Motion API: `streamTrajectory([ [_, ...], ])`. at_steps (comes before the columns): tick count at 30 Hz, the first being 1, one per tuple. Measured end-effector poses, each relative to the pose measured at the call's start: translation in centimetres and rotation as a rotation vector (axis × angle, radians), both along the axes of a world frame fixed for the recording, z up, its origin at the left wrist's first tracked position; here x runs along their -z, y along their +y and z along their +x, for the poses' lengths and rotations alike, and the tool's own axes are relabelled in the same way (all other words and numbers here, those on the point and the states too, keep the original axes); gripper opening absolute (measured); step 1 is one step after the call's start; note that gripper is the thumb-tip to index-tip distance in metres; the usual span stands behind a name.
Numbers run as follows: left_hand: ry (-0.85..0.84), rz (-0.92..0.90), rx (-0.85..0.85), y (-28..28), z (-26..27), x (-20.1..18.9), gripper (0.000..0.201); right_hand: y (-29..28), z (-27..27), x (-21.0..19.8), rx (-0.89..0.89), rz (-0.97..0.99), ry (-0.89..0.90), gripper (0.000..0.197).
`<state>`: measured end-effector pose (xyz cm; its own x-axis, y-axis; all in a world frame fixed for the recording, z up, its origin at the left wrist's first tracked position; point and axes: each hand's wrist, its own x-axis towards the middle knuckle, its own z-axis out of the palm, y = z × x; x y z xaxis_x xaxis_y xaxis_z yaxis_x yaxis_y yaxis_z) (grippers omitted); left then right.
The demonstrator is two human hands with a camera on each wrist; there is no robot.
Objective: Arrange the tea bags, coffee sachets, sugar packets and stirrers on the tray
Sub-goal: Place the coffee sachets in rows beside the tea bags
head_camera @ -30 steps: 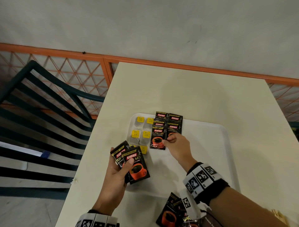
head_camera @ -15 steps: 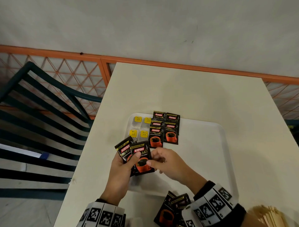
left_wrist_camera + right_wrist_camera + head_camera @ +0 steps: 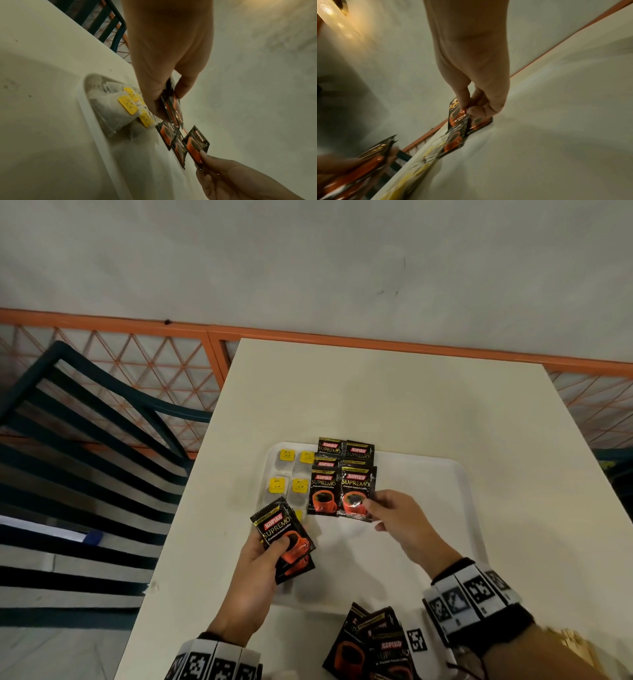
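A white tray (image 3: 442, 484) lies on the cream table. Tea bags with yellow tags (image 3: 287, 470) fill its far left corner. Beside them lie overlapping rows of black coffee sachets (image 3: 323, 491). My right hand (image 3: 394, 511) pinches one coffee sachet (image 3: 354, 491) by its lower corner, at the front of the right row; the right wrist view shows the sachet (image 3: 453, 115) raised a little above the others. My left hand (image 3: 263, 553) grips a small stack of sachets (image 3: 286, 535) over the tray's left edge, thumb on top.
More coffee sachets (image 3: 370, 642) lie in a loose pile on the table in front of the tray. Pale wooden stirrers (image 3: 572, 642) show behind my right forearm. A dark slatted chair (image 3: 102, 440) stands left of the table. An orange lattice rail (image 3: 171, 364) runs along the far edge.
My right hand took a sachet from the stack in my left hand and carried it forward to the front of the right row. The left hand stayed near the tray's left edge.
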<state>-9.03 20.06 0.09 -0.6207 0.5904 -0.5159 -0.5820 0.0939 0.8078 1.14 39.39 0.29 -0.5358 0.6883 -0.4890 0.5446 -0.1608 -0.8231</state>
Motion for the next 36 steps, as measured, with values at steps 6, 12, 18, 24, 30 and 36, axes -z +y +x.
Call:
streamTrajectory([
  [6,0.035,-0.056,0.023,-0.3,0.3,0.1,0.036,1.7,-0.9,1.4,0.096,-0.001,-0.049,0.011],
  [12,0.049,-0.055,0.024,-0.4,0.1,0.3,0.036,1.5,-1.2,2.5,0.136,0.073,-0.105,0.01],
  [18,0.079,-0.085,0.044,-0.1,0.3,0.4,0.029,1.0,-1.3,3.0,0.167,0.22,-0.142,0.019],
  [24,0.122,-0.08,0.049,0.6,0.3,0.1,0.03,-0.9,-1.0,1.1,0.04,0.329,-0.123,0.019],
  [30,0.147,-0.081,0.04,1.0,0.4,-0.1,0.027,-4.8,-0.3,-0.7,-0.388,0.089,0.046,0.009],
  [36,0.133,-0.082,0.008,0.6,0.5,-0.1,0.021,-5.1,-0.8,-0.2,-0.306,-0.054,0.066,0.01],
])
